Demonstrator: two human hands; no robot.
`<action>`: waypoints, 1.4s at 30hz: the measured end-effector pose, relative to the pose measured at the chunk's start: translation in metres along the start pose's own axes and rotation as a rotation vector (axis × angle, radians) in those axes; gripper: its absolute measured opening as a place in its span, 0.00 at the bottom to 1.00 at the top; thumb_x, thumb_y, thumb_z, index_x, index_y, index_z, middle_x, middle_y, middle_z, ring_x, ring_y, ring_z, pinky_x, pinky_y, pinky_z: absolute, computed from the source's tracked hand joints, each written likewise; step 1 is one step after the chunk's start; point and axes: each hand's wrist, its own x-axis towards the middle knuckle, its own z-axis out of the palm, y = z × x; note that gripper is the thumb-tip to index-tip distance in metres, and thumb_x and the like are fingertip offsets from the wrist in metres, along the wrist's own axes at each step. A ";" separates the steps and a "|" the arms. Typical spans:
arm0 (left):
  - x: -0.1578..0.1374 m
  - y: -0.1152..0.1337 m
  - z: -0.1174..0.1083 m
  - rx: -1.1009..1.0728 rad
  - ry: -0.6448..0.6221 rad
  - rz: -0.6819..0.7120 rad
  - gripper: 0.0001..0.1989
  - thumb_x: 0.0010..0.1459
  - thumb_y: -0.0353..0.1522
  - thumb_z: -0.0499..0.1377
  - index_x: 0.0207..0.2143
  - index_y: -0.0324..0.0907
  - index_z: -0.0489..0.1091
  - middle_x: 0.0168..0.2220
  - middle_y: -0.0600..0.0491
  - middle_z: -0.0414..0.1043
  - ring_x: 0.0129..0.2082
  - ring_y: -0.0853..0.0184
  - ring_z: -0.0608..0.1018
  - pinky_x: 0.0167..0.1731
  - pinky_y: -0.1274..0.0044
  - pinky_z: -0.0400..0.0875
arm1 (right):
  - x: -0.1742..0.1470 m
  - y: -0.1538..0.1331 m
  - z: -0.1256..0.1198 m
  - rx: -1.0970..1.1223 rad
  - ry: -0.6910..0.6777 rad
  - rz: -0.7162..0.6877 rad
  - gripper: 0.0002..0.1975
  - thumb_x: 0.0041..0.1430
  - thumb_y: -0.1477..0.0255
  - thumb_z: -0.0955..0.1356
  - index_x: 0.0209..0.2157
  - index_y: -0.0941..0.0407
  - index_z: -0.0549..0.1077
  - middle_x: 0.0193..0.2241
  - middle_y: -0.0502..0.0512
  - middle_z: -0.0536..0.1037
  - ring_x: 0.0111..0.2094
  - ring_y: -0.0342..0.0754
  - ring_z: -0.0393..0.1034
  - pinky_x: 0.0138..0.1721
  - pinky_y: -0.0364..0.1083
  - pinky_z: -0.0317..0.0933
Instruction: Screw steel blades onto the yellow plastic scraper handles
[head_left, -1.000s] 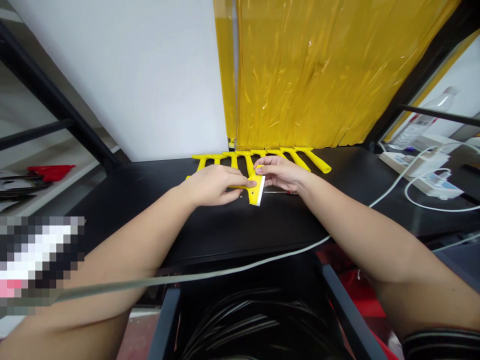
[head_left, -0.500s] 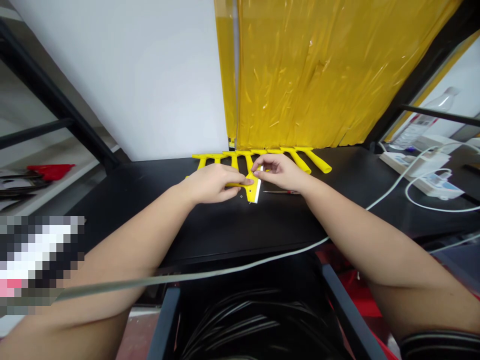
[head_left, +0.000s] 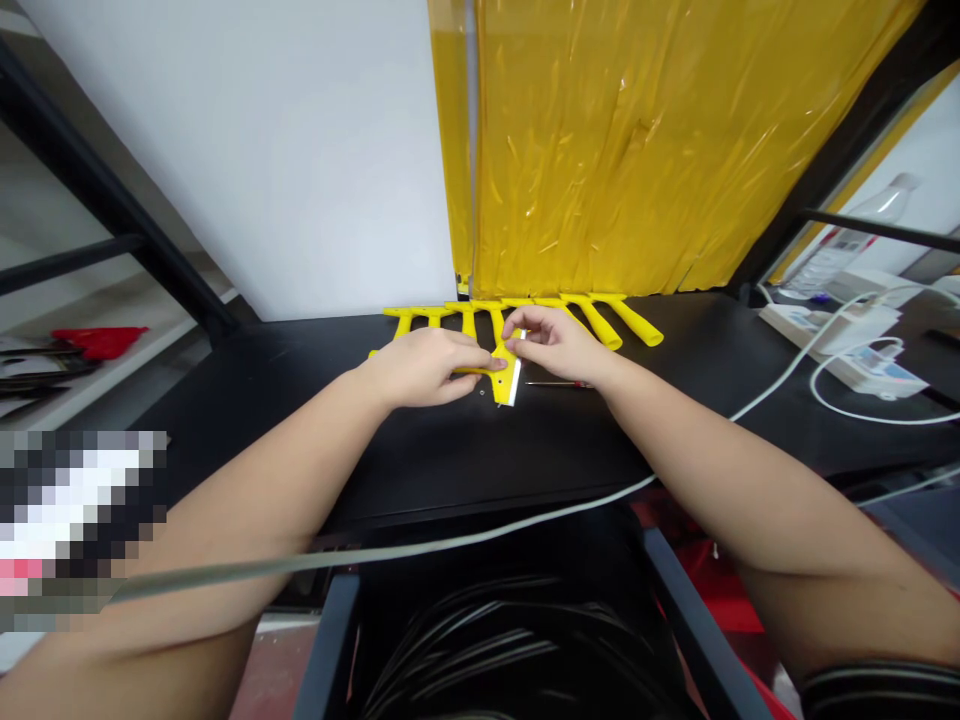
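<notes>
A yellow scraper (head_left: 503, 381) with a white strip along its head edge lies on the black desk, its head toward the right. My left hand (head_left: 431, 366) is closed around its handle, fingers resting on the yellow body. At the far end of the head, my right hand (head_left: 556, 342) is closed in a pinch; whatever sits between its fingertips is too small to make out. A screwdriver (head_left: 555, 384) lies just right of the scraper, partly behind my right wrist. One tiny metal piece (head_left: 482, 393) rests on the desk left of the head.
Several more yellow scrapers (head_left: 630, 320) stand in a row along the back of the desk (head_left: 450, 460). To the right are power strips (head_left: 840, 350) and a plastic bottle (head_left: 855, 235). A pale cable (head_left: 480, 538) crosses in front of the desk edge.
Almost nothing differs. Both hands keep their places on the scraper, with at most a slight shift of the right fingers.
</notes>
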 end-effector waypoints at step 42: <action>-0.010 -0.023 0.003 0.095 0.276 -0.208 0.19 0.70 0.32 0.53 0.60 0.43 0.74 0.68 0.48 0.69 0.65 0.57 0.75 0.63 0.62 0.75 | 0.001 0.011 0.002 -0.197 -0.030 0.047 0.12 0.64 0.63 0.71 0.33 0.57 0.81 0.29 0.52 0.80 0.31 0.46 0.71 0.35 0.46 0.65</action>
